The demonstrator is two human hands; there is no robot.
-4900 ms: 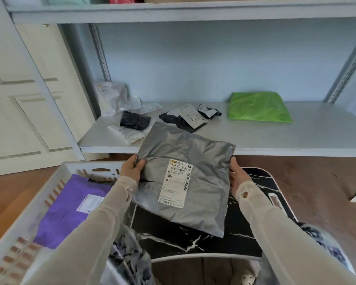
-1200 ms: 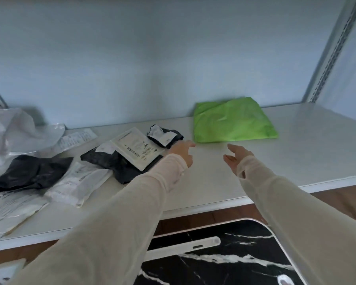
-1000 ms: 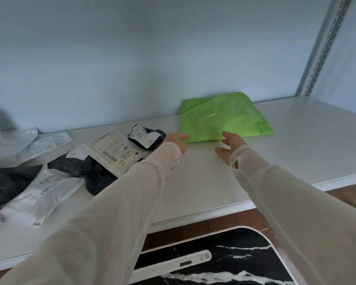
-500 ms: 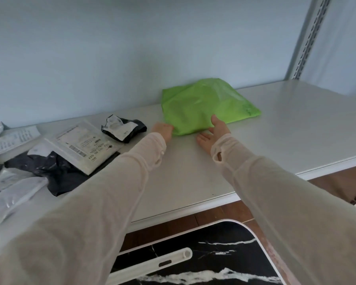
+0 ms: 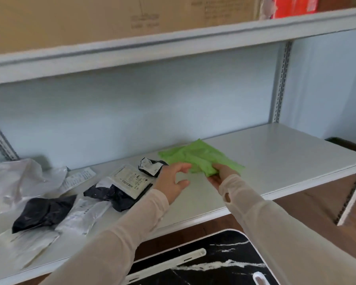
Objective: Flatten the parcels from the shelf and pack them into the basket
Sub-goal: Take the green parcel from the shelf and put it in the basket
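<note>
At the far left of the shelf (image 5: 275, 157) lie the parcels that wait for their turn: a crumpled white parcel (image 5: 19, 182), a black parcel (image 5: 43, 210), a clear parcel (image 5: 84, 212), then a labelled black parcel (image 5: 121, 188) and a small black parcel (image 5: 150, 167) behind it. To the right of these the left hand (image 5: 171, 182) hangs above the shelf with its fingers spread and relaxed. It holds nothing, and its forefinger reaches to the near left edge of the green parcel (image 5: 199, 156); whether it touches the edge I cannot tell. The green parcel lies on the shelf, in front of both hands and a little to the right of the left one. Its long axis runs roughly along the shelf, from left to right, and its right end comes somewhat nearer to the front edge. The right hand (image 5: 220, 175) is the nearer one: it grasps the near edge of the parcel, the thumb on top and the fingers curled below, and the plastic is wrinkled there. I think the next move is a pull toward the person, down to the black desk (image 5: 214, 264) under the shelf for flattening. For this the left hand needs only a short way to the right to take the free left corner. The basket is not in view.
</note>
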